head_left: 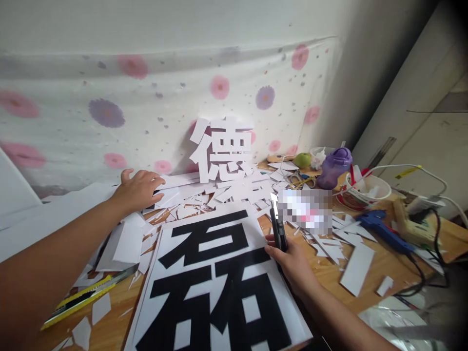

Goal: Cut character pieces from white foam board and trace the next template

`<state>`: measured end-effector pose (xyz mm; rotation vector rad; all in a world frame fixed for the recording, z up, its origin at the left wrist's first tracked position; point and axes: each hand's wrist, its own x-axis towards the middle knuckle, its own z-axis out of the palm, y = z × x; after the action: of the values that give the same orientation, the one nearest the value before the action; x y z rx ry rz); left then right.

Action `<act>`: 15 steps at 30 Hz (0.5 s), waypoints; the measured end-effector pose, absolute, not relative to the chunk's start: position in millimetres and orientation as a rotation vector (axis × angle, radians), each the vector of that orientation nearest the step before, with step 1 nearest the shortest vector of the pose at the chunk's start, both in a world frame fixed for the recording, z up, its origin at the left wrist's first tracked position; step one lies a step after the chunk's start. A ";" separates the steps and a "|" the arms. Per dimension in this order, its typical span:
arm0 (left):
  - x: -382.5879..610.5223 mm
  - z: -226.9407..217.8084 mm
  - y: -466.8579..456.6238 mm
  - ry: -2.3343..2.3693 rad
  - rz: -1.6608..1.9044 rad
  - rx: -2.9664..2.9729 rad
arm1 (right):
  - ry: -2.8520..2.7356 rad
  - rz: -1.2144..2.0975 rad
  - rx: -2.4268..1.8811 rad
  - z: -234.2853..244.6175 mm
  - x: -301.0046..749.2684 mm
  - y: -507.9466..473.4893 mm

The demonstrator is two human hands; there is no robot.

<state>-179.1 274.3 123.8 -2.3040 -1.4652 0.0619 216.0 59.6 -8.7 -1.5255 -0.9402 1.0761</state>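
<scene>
My right hand point(292, 258) is closed around a black utility knife point(278, 229), whose blade points up and away from me. Under that hand lies a white board point(164, 263) printed with a large black Chinese character point(212, 243). My left hand point(141, 187) reaches over the scraps at the back left, its fingers spread and curved, with nothing visible in them. Below it, white board offcuts point(127, 239) are piled. A cut-out white character point(224, 148) stands upright against the covered wall.
A yellow utility knife point(82, 297) lies front left. On the right are a blue glue gun point(383, 231) with a cord, a purple bottle point(334, 165), a white tub point(369, 190), scissors point(305, 181) and a green fruit point(302, 160). White scraps point(358, 268) litter the wooden table point(325, 280).
</scene>
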 end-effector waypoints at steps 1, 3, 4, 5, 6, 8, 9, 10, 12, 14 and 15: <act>-169.0 122.1 264.4 -1.483 -0.006 -2.305 | -0.949 1.076 -1.522 -8.9 215.9 60.4; -147.0 117.0 239.7 -1.517 -0.114 -2.340 | -0.975 1.070 -1.519 -8.9 215.6 62.3; -137.1 113.5 225.1 -1.546 -0.161 -2.364 | -0.990 1.059 -1.524 -8.8 215.4 63.2; -129.3 109.6 209.3 -1.585 -0.210 -2.388 | -1.008 1.047 -1.532 -8.8 215.4 63.9; -124.4 105.1 192.5 -1.647 -0.273 -2.393 | -1.026 1.031 -1.543 -8.8 215.8 64.2; -124.2 94.3 156.2 -1.825 -0.431 -2.342 | -1.058 0.999 -1.566 -9.1 217.8 63.6; -128.4 87.8 137.1 -1.925 -0.515 -2.297 | -1.065 0.988 -1.571 -9.2 219.7 62.6; -134.5 80.3 117.5 -2.021 -0.594 -2.257 | -1.060 0.981 -1.566 -9.4 222.2 61.0; -147.7 62.6 78.4 -2.234 -0.768 -2.121 | -1.018 0.977 -1.526 -9.3 228.7 56.5; -155.2 42.3 42.9 -2.407 -0.962 -2.016 | -0.948 0.993 -1.450 -8.0 236.2 50.8; -155.3 32.1 27.8 -2.473 -1.051 -2.002 | -0.911 1.008 -1.410 -6.6 239.7 47.7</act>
<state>-155.3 27.8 32.1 -2.0020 -2.4730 -1.0506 239.7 47.7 -6.6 -1.4100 -0.9106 1.0083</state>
